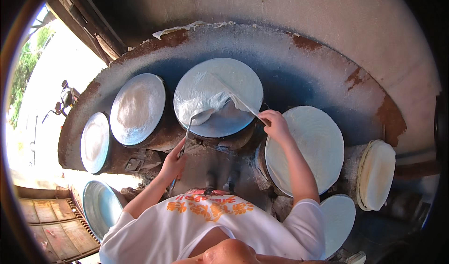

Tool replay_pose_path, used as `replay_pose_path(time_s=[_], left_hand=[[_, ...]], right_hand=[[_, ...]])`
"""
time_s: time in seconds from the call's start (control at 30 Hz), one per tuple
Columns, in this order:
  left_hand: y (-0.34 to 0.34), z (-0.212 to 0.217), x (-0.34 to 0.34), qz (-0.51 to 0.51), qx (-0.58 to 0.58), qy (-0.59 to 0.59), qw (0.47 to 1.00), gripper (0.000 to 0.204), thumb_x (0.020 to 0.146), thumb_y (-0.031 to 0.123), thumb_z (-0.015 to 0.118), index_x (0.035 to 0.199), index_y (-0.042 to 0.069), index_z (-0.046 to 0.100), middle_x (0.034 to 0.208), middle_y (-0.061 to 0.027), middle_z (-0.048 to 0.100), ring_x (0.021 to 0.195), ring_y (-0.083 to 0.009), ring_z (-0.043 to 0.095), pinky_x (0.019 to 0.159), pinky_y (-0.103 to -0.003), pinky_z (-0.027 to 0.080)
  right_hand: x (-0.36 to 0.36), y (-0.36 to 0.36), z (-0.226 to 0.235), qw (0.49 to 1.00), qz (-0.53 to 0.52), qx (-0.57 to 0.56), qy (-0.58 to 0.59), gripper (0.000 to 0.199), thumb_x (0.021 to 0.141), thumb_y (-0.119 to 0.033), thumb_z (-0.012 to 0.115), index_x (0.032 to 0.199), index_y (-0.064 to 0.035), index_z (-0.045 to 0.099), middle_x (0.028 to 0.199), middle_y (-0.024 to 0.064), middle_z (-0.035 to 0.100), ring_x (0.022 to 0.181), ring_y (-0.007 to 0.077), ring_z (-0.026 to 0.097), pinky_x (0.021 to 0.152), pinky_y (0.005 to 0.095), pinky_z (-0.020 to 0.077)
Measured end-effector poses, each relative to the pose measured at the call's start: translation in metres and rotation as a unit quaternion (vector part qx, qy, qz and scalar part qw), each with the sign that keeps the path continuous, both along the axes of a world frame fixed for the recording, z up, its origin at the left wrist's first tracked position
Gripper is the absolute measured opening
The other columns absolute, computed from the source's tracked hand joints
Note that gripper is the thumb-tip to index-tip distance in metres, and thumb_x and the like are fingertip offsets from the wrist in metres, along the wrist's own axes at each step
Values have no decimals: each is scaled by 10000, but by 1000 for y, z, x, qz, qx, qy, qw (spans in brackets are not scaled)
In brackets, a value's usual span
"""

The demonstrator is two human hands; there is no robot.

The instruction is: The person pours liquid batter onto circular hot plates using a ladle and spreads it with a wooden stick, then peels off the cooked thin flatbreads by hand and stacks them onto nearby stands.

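Note:
In front of me is a round griddle, its upper part coated with wet, pale batter. My left hand is closed round the handle of a metal ladle. The ladle's bowl rests over the griddle's lower left, beside a thick fold of batter. From the right, my right hand grips the end of a long, thin flat spatula. Its blade slants up and left across the griddle, with batter clinging along its lower edge. Whether the blade's tip touches the surface I cannot tell.
A griddle with a pale round sheet stands close under my right forearm. Two more griddles stand left, a blue-white basin lower left. Round pale sheets lie far right, another pale disc lower right. A curved, rust-patched metal surface lies behind.

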State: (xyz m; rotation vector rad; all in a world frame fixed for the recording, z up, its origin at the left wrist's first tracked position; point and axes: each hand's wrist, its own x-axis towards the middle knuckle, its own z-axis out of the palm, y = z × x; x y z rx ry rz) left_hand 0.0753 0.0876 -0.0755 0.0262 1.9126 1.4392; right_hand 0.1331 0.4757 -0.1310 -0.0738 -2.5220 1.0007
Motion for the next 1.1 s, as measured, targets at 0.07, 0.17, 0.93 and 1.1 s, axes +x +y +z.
replay_pose_path(time_s=[0.07, 0.17, 0.93, 1.1], left_hand=[[3, 2, 11, -24, -37, 22, 999, 571, 930, 124, 507, 1454, 227, 302, 502, 36, 401, 370, -71, 378, 350, -247, 344], [-22, 13, 9, -64, -43, 48, 996, 587, 933, 117, 510, 1461, 238, 284, 508, 44, 376, 369, -70, 360, 347, -246, 339], [-178, 105, -58, -11, 451, -105, 886, 525, 982, 165, 425, 1452, 308, 239, 585, 52, 301, 379, -20, 268, 315, -168, 248], [-172, 100, -55, -15, 391, -80, 917, 539, 973, 148, 442, 1452, 297, 246, 591, 46, 316, 382, -27, 286, 330, -176, 260]], right_hand=[[13, -22, -5, 999, 45, 7, -19, 325, 666, 80, 567, 939, -66, 665, 954, 79, 648, 886, 273, 586, 781, 351, 484], [59, -64, -3, 995, 62, 58, -58, 345, 707, 53, 588, 987, -123, 685, 986, 25, 651, 910, 261, 575, 807, 354, 482], [-53, -404, -55, 647, -346, -672, 97, 350, 898, -193, 602, 1228, -226, 490, 669, -13, 444, 440, 71, 368, 370, 223, 298], [-63, -378, -50, 718, -336, -596, 127, 214, 920, -178, 557, 1128, -127, 553, 606, -28, 422, 401, 71, 357, 351, 232, 293]])
